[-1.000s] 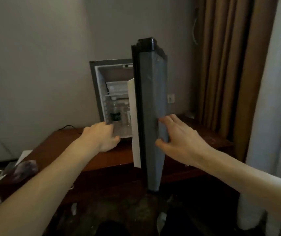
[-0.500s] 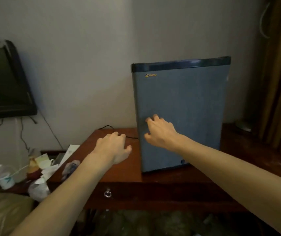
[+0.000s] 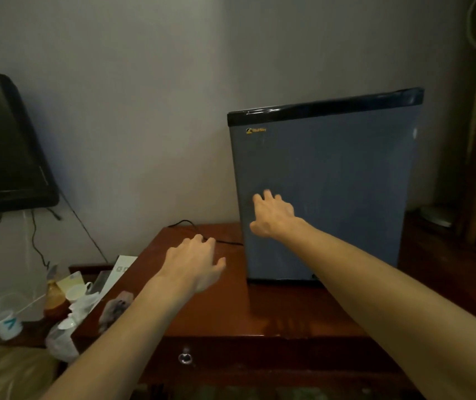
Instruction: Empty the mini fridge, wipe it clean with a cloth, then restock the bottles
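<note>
Mini fridge (image 3: 326,192) door shut, right hand (image 3: 271,216) flat against it; left hand (image 3: 193,261) hovers, grip empty.

Grey-blue mini fridge (image 3: 340,180), door closed, upright on wooden desk (image 3: 260,313)

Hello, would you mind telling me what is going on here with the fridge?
A person stands at a mini fridge on a wooden desk. The door is shut, and the right hand lies against its front with fingers spread. The left hand hovers open over the desk, holding nothing. No cloth or fridge bottles are in sight on the desk.
</note>
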Demonstrator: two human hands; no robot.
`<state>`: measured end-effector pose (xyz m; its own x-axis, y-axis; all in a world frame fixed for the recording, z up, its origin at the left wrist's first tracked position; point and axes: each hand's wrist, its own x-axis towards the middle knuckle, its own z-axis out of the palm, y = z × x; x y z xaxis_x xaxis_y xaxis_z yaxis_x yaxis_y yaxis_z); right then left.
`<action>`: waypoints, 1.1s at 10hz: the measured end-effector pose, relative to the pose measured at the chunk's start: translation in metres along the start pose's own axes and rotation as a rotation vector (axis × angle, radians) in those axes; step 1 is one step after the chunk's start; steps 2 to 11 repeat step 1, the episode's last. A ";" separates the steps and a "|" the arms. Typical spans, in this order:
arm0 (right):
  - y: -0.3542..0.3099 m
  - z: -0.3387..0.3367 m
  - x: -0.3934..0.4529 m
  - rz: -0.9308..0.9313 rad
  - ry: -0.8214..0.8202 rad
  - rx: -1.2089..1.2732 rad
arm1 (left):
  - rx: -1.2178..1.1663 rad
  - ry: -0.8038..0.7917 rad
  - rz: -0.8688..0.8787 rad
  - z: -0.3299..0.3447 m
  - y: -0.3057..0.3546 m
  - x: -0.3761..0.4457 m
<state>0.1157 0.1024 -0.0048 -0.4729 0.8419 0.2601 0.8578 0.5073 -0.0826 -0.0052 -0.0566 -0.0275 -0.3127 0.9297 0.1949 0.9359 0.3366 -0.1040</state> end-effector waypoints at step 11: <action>0.002 0.001 -0.006 -0.036 -0.005 -0.001 | -0.012 0.012 0.022 0.002 0.010 0.003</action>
